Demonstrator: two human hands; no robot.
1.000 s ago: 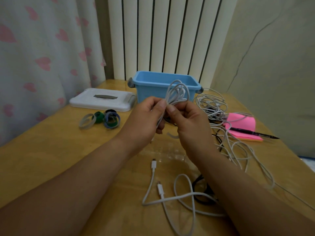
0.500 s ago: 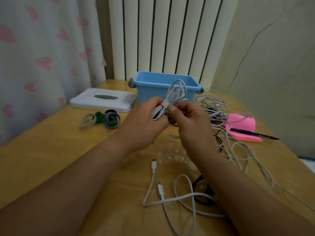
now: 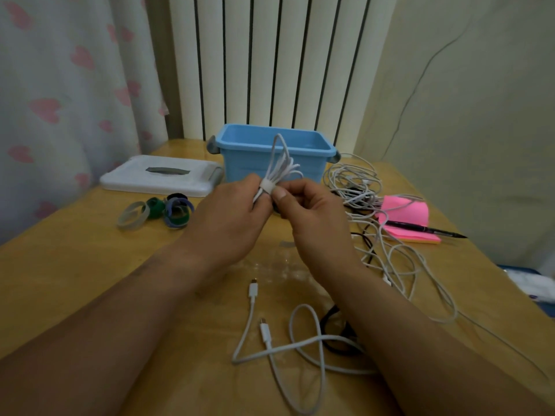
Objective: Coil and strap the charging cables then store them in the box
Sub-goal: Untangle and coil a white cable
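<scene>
Pinching coiled white cable [image 3: 280, 166] at its pale strap [image 3: 266, 186] with left hand [image 3: 231, 217] and right hand [image 3: 312, 217] (fingertips pressed on it), before blue box [image 3: 240, 163].

- Coiled white charging cable [image 3: 280, 163]: lower loops concealed inside the left hand [image 3: 231, 217] and right hand [image 3: 312, 217].
- Black cable loop [image 3: 333, 343]: partly covered by the right forearm.
- Open blue plastic box [image 3: 274, 156]: floor of interior not visible.
- Wooden table [image 3: 75, 259]: near edge cut off by the frame.
- White-and-blue object [image 3: 531, 283] at right edge: cropped, unidentifiable.
</scene>
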